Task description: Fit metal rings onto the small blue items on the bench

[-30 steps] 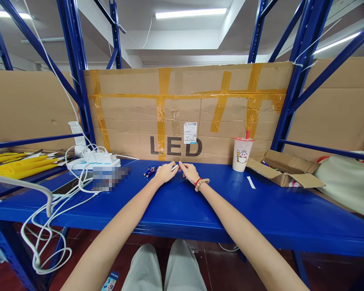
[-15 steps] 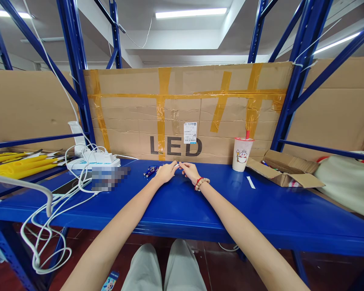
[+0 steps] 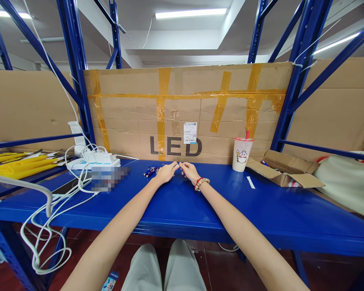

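Note:
Over the blue shelf top (image 3: 182,210), my left hand (image 3: 166,173) and my right hand (image 3: 189,171) meet fingertip to fingertip. Both have closed fingers, pinching a small white piece (image 3: 178,164) whose kind is too small to make out. A beaded bracelet (image 3: 202,183) with a red band circles my right wrist. Just left of my left hand lies a cluster of small dark blue and metallic items (image 3: 151,171), partly hidden behind that hand.
At right stand a paper cup (image 3: 242,155) with a red straw, a white strip (image 3: 250,182) and an opened cardboard box (image 3: 285,171). Left are a power strip (image 3: 94,161), tangled white cables (image 3: 53,214) and yellow-handled tools (image 3: 27,165). A cardboard panel (image 3: 133,117) closes the back.
My hands stay in nearly the same place, fingertips still together. Only very slight finger motion shows; the things around them have not moved.

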